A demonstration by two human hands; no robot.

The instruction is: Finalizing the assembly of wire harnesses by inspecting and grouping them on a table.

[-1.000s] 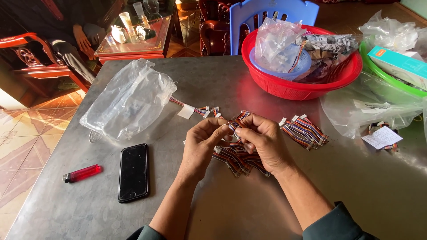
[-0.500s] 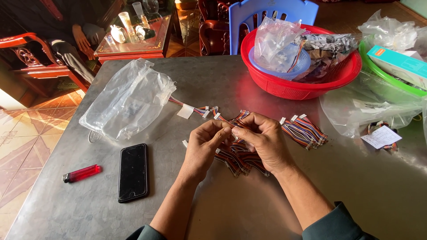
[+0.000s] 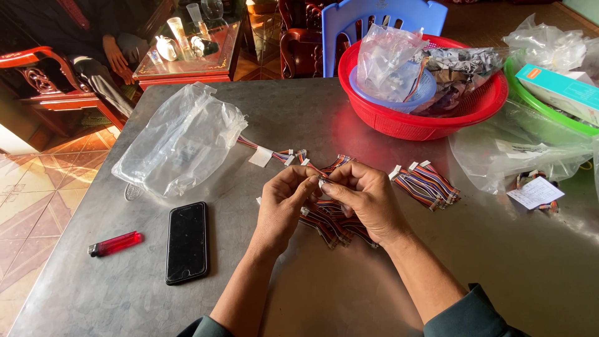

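Both hands — left hand [image 3: 284,203], right hand [image 3: 362,200] — pinch one small wire connector [image 3: 319,182] at fingertips; best kept raised above the wire harness pile [image 3: 334,226] beneath, clear of snagging.

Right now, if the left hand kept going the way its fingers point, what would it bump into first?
The left hand points right, toward the right hand. It would probably meet that hand's fingertips first, at the small striped wire piece pinched between them; they already look touching.

Dull grey metal table [image 3: 349,118]. Red lighter [image 3: 115,243] and black phone [image 3: 186,241] near the left edge. Red basket [image 3: 437,122] at the far edge, green basin [image 3: 544,112] at the far right corner. Multicoloured striped wire bundles [image 3: 427,185], white connectors.
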